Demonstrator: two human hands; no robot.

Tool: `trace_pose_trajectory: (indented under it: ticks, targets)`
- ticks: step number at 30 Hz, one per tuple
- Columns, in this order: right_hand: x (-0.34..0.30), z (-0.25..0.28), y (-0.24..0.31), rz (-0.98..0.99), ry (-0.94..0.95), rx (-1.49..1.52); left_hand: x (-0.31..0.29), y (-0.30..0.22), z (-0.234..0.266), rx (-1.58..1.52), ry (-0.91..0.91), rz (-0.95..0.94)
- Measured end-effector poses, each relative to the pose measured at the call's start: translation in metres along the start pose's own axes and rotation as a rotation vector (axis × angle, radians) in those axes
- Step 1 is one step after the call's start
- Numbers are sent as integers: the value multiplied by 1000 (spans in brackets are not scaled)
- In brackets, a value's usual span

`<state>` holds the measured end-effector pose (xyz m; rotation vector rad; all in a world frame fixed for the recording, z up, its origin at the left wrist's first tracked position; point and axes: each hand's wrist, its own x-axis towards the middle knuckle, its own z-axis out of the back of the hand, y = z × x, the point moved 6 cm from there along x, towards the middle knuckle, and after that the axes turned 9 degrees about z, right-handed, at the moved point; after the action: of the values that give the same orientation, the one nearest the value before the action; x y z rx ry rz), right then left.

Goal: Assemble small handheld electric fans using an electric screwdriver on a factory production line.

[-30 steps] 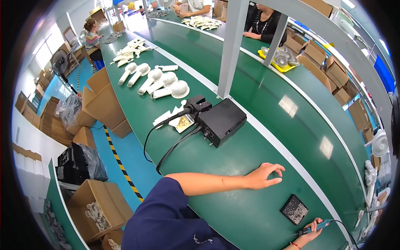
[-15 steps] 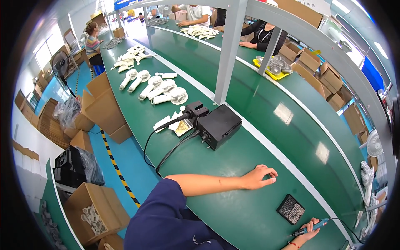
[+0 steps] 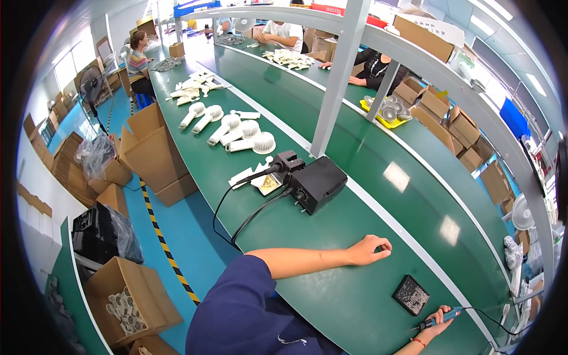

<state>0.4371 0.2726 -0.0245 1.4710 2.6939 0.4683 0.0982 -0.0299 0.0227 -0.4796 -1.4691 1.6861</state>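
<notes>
My left hand [image 3: 368, 250] rests on the green tabletop, its fingers loosely curled, a small gap before the thumb and nothing visible in it. At the lower right, my right hand [image 3: 436, 324] grips a teal and black electric screwdriver [image 3: 451, 314]; its dark tip points left, over the table, and a thin cord runs off to the right. Between the two hands, closer to the right one, lies a square black tray [image 3: 400, 294] filled with small metal pieces that look like screws. The screwdriver's tip is apart from the tray.
A black power box [image 3: 319, 184] with cables stands ahead of my left arm. Beyond it lie several white handheld fans [image 3: 258, 144] and a pile of white parts [image 3: 194, 87]. A grey post [image 3: 337, 83] rises mid-table. Across sit co-workers and a yellow tray [image 3: 387, 120]. Cardboard boxes [image 3: 151, 148] flank the left.
The whole view has shifted slightly, table items appearing a little right and lower. My left fingers have curled in slightly. My right hand still holds the electric screwdriver beside the tray.
</notes>
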Motion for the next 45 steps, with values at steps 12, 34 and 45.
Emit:
trace_pose_trajectory:
  ticks: [12,34,45]
  targets:
    - [-23,-3,28,125,-285,-413,7,-3,-22,77,163,-63]
    - [-22,-35,-7,123,-407,-433,0,-4,-13,116,173,-5]
    - [-17,-30,-9,-26,-111,-318,-2,-1,-15,168,164,-33]
